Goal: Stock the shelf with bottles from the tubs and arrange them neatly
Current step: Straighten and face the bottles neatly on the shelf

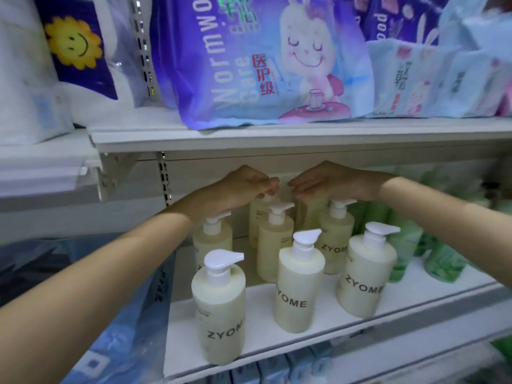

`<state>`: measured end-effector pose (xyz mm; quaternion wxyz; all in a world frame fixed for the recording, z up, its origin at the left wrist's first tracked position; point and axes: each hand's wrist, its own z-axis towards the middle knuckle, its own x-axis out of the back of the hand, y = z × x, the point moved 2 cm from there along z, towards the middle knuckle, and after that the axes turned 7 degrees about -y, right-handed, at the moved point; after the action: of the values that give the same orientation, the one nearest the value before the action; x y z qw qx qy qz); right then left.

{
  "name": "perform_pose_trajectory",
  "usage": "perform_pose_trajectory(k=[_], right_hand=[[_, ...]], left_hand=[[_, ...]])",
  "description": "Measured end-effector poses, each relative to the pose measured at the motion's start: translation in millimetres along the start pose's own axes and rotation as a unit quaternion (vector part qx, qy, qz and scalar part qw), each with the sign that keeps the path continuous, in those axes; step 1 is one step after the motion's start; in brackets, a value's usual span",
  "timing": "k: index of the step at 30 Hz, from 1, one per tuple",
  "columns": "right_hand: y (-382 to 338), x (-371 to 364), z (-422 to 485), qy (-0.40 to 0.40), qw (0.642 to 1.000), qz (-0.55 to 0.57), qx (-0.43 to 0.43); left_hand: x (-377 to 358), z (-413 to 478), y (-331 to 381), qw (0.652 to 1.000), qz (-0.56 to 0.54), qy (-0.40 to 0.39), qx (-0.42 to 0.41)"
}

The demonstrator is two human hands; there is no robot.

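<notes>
Front row: I'm counting three cream bottles [299, 284] standing labels-out along the shelf [277, 345] lip, 6 o'clock.
Middle row: three more are lining up behind.
Green bottles [440, 261]: crowding 3 o'clock, too blurred to count.
Back bottle [259, 217]: at least one hiding at 12 o'clock.
Left hand [243, 187]: curling over its pump, probably squaring it; grip, can't tell.
Right hand [332, 181]: hovering alongside, fingers drooping; grip unclear too.

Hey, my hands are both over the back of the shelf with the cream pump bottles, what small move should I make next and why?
Probably nudge the back bottle slightly right with your left hand, whose fingertips are at its top. It stands a little left of the middle bottle ahead of it, while the front bottles form neat columns.
</notes>
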<state>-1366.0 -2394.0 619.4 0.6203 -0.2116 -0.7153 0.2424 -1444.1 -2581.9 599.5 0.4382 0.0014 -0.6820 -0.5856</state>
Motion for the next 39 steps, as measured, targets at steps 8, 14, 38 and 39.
perform_pose_trajectory(k=[8,14,38,39], right_hand=[[45,34,-66,0.156,0.987,0.003,-0.025],[72,43,-63,0.112,0.992,-0.030,-0.049],[105,40,-8,-0.047,0.995,0.070,0.059],[105,40,-7,-0.047,0.995,0.069,0.059]], left_hand=[[-28,20,29,1.000,-0.014,-0.006,-0.015],[-36,21,31,0.999,0.015,-0.041,0.003],[-35,37,9,0.991,0.079,-0.067,0.079],[-35,37,9,0.991,0.080,-0.070,0.079]])
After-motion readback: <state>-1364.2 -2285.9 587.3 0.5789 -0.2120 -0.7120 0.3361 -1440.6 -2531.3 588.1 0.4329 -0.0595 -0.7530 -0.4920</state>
